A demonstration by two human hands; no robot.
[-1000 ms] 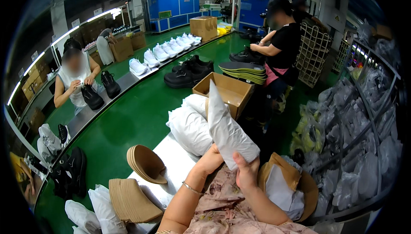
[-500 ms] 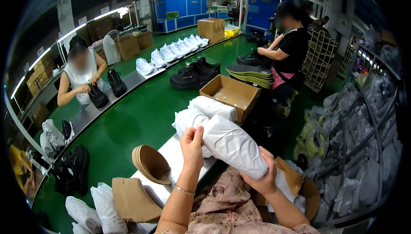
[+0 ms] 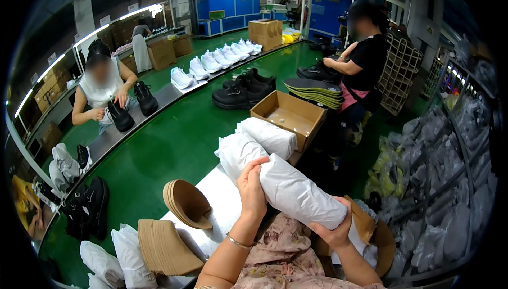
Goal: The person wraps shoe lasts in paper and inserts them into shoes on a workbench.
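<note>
A long, shoe-sized bundle in white wrapping paper (image 3: 302, 191) is held up in front of me, tilted down to the right. My left hand (image 3: 252, 189) grips its far left end, fingers closed against the paper. At the lower right end my right hand (image 3: 335, 231) cups it from below, the thumb on the near side. What the paper covers is hidden. Just beyond lie two more white-wrapped bundles, one (image 3: 239, 154) partly behind the held one and another (image 3: 269, 136) beside the open cardboard box (image 3: 259, 110).
Curved brown cardboard pieces (image 3: 165, 246) and white bundles (image 3: 132, 249) stand at the left. Black shoes (image 3: 233, 97), green-edged insoles (image 3: 313, 93) and white sneakers (image 3: 211, 61) line the green table (image 3: 143, 156). Co-workers stand across and at far right. A rack of bagged items (image 3: 444, 183) is at right.
The held bundle has shifted right and slightly down. My left hand has moved from pinching near its end to lying closed against it; my right hand has moved right with it.
</note>
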